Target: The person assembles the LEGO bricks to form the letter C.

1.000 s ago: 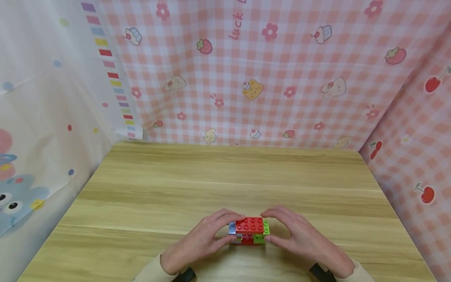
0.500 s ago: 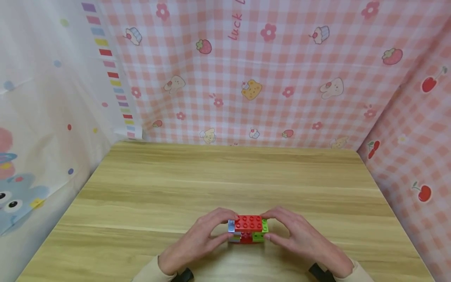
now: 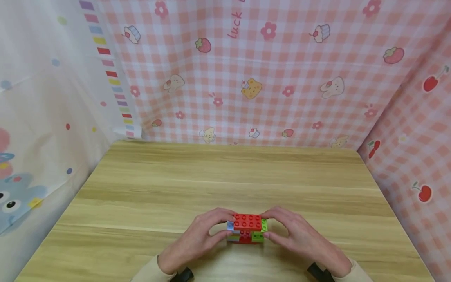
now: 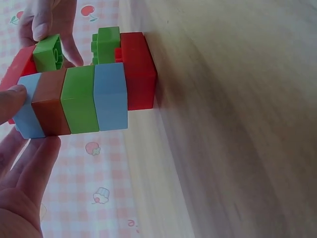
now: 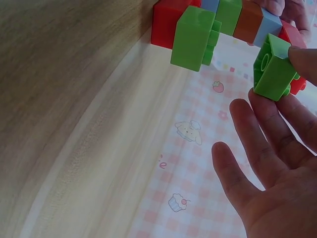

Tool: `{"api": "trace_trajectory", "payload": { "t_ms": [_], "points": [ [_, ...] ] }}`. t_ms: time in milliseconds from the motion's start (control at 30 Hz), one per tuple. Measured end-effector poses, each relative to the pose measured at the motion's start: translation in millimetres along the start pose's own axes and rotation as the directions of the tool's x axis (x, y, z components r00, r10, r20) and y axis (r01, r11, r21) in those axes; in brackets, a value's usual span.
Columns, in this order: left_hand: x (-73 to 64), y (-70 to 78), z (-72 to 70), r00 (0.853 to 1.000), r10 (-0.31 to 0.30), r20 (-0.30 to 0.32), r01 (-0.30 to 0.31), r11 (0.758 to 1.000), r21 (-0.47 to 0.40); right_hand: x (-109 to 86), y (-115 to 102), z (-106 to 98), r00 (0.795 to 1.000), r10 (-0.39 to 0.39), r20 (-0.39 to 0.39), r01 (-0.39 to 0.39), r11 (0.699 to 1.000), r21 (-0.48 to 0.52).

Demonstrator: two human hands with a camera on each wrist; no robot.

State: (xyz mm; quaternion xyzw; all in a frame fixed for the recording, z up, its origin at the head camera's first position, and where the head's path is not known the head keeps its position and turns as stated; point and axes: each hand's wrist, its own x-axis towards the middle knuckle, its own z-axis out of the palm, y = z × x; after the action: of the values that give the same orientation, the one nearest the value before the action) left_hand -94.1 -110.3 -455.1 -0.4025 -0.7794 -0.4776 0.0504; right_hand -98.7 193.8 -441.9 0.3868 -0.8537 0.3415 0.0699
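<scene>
A toy brick frame stands on the table between my hands. Its base is a red brick. At the left, a lower blue brick, a green one, a brown brick and an upper blue brick are stacked on it. A red brick bridges the top. My left hand pinches the upper blue brick between thumb and fingers. My right hand pinches the upper green brick under the bridge's right end. Below that, across a gap, a lower green brick sits on the base.
The wooden table stretches away beyond the bricks. A pink checked cloth hangs behind it, another patterned cloth on the right and a white one on the left. Dark bands circle the wrists.
My left fingertips have drawn back slightly left from the top red brick. The brick frame shifts a little left and away in the head view. Both hands keep their hold.
</scene>
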Motion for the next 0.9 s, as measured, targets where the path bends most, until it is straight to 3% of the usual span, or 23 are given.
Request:
{"api": "trace_trajectory", "payload": {
  "t_ms": [400, 667, 900],
  "points": [
    [4.9, -3.7, -1.4, 0.993, -0.121, -0.006, 0.12, 0.991, -0.066, 5.2, -2, -3, 0.988, 0.149, 0.044, -0.148, 0.989, -0.016],
    [10.5, -10.4, -2.3, 0.989, -0.137, -0.061, 0.127, 0.982, -0.141, 13.2, 1, -5, 0.971, 0.225, 0.076, -0.226, 0.974, 0.014],
    [18.1, -16.3, -5.5, 0.957, -0.282, -0.071, 0.267, 0.949, -0.169, 23.6, 7, -6, 0.94, 0.311, 0.139, -0.321, 0.945, 0.055]
  ]
}}
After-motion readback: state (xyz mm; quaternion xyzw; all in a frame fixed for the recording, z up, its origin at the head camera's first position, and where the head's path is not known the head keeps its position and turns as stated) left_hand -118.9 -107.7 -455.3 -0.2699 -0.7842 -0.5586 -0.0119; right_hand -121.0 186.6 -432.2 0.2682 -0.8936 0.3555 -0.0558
